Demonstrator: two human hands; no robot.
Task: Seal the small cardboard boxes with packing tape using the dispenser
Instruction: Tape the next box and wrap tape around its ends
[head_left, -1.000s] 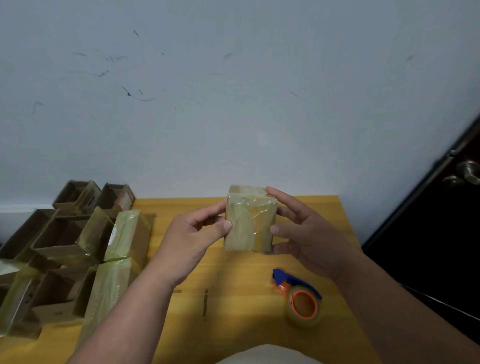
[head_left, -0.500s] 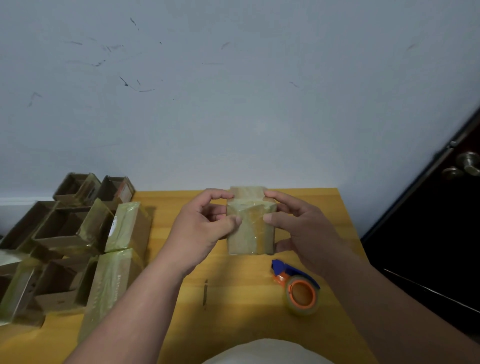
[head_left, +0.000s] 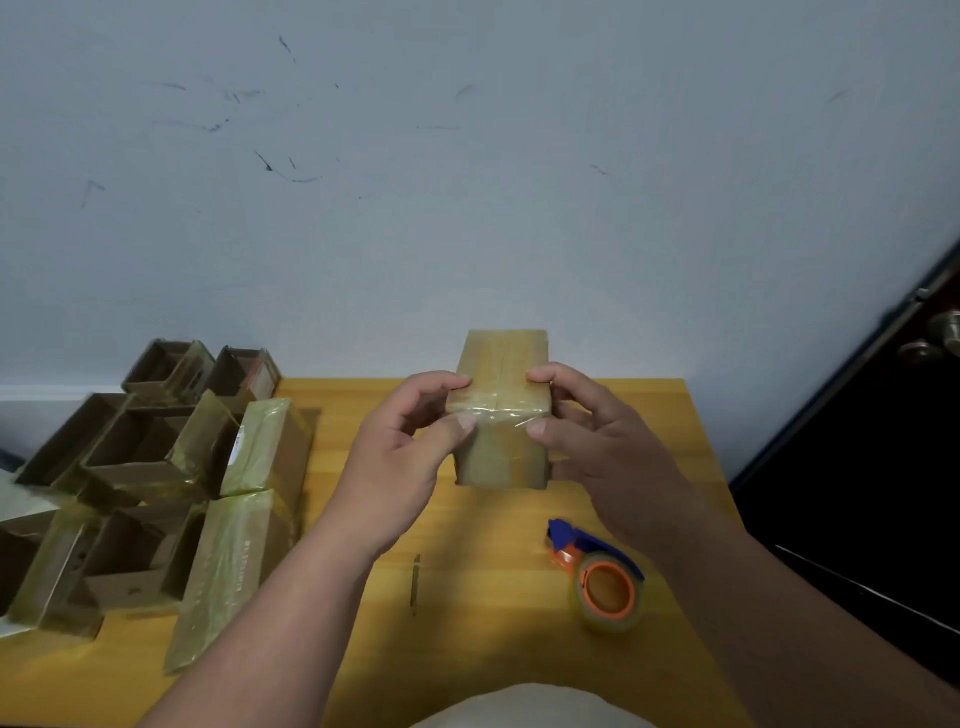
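Since a second ago the taped box (head_left: 500, 415) has been tipped so its top face tilts toward the camera, and both hands have slid up to its upper edge.

Head view: the left hand (head_left: 402, 462) pinches the box's upper left corner, thumb on the near face and fingers curled over the top. The right hand (head_left: 602, 452) does the same at the upper right corner, thumb pressed on the shiny tape at the near edge. The box is held above the yellow bench (head_left: 488, 649), clear of its surface, roughly over the middle. The tape dispenser (head_left: 600, 577) (blue handle, orange core, clear roll) lies on the bench below the right hand, untouched. On the left side of the bench sits a cluster of cardboard boxes: two taped boxes (head_left: 244, 519) stand end to end nearest the hands, and several open boxes (head_left: 140, 452) crowd behind and beside them. A pale scuffed wall (head_left: 467, 182) rises behind the bench, and a dark door (head_left: 883, 441) with a metal knob stands at the right
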